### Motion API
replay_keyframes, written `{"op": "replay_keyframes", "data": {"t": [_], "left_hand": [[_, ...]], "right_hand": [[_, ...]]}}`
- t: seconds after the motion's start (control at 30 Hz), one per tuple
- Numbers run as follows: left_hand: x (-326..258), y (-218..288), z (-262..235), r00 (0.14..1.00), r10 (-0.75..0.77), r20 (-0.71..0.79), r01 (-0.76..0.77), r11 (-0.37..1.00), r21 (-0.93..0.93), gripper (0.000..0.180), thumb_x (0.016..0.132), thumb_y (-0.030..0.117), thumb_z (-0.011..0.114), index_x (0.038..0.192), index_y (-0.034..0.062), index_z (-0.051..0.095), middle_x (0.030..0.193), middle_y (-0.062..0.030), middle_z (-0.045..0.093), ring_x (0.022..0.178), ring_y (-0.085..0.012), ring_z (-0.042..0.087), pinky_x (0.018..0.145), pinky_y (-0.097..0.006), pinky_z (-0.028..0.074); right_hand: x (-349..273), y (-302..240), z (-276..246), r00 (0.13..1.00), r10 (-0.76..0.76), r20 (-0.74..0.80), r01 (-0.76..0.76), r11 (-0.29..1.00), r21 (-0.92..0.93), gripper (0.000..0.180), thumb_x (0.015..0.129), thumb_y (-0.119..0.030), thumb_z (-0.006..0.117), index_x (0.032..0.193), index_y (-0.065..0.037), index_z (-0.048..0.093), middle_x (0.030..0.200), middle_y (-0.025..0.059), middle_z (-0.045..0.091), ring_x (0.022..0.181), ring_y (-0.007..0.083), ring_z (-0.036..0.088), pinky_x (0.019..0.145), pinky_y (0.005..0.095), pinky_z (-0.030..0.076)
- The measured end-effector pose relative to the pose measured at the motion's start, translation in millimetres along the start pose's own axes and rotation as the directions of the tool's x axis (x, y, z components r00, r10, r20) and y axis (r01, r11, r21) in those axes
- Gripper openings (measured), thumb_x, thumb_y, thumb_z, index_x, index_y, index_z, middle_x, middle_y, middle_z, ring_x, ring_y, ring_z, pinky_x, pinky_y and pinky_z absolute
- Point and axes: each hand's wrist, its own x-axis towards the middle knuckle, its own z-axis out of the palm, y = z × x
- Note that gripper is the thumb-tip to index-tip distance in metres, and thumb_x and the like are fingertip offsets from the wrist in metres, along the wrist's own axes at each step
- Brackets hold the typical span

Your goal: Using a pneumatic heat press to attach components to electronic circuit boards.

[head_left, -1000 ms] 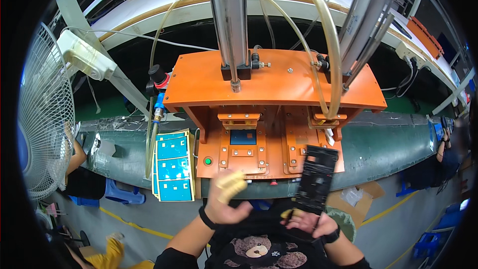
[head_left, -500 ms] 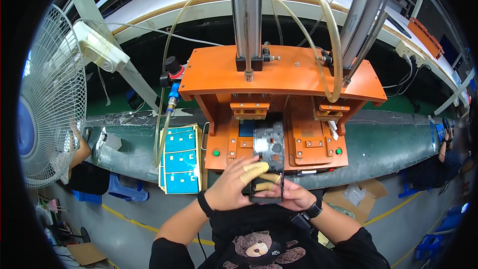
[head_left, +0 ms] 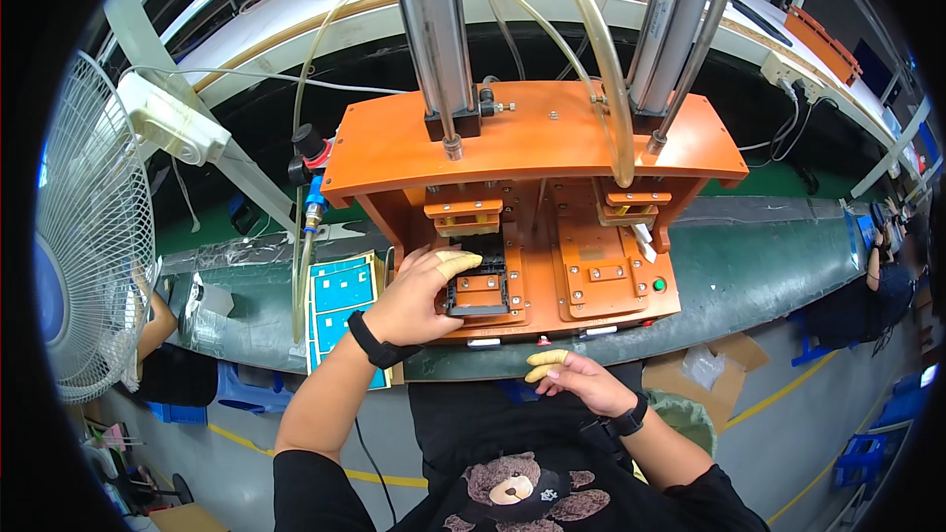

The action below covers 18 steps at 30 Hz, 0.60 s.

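A black rectangular plastic frame [head_left: 479, 310] lies in the left fixture of an orange press [head_left: 532, 143], under its left pressing head [head_left: 467, 215]. My left hand [head_left: 416, 294] grips its left side, with a finger in a yellow finger cot reaching over its far part. Orange fixture parts show through the frame's opening. My right hand [head_left: 589, 386] is off the press, nearer my body. Its fingers are loosely bent and apart, two of them in yellow cots, and hold nothing. The right fixture [head_left: 603, 276] carries no black frame.
A stack of blue sheets [head_left: 340, 298] lies left of the press. Air hoses [head_left: 616, 103] hang over the machine. A fan [head_left: 94, 227] stands at far left. A cardboard box [head_left: 734, 369] sits beyond my right arm. Other people are at both sides.
The black frame has gone from both my hands down into the left fixture. My left hand moved forward with it; my right hand let go and drew back. The view has shifted slightly.
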Motion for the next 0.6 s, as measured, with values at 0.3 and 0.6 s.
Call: {"op": "replay_keyframes", "data": {"t": [0.3,0.6], "left_hand": [[1.3,2.2,-0.1,0.999,0.022,0.043,-0.027,0.992,0.122,0.070,0.070,0.013,0.077,0.137,0.0080,0.056,0.135,-0.0152,0.058,0.133,-0.0351,0.049,0.113,-0.047,0.033],[-8.1,1.0,5.7,0.999,0.040,-0.017,-0.039,0.994,0.100,0.081,0.072,0.023,0.082,0.143,0.0068,0.048,0.144,-0.0181,0.049,0.140,-0.0395,0.041,0.119,-0.050,0.029]], "right_hand": [[-5.3,-6.3,-20.0,0.995,-0.087,0.055,0.094,0.982,-0.163,0.041,0.103,-0.014,0.061,0.141,-0.004,0.052,0.122,0.0042,0.064,0.111,0.0102,0.060,0.098,0.0288,0.048],[18.3,5.1,-7.3,0.994,-0.049,0.101,0.074,0.964,-0.255,0.041,0.101,-0.014,0.064,0.140,-0.004,0.053,0.114,0.0002,0.063,0.096,0.0065,0.058,0.089,0.0246,0.049]]}}
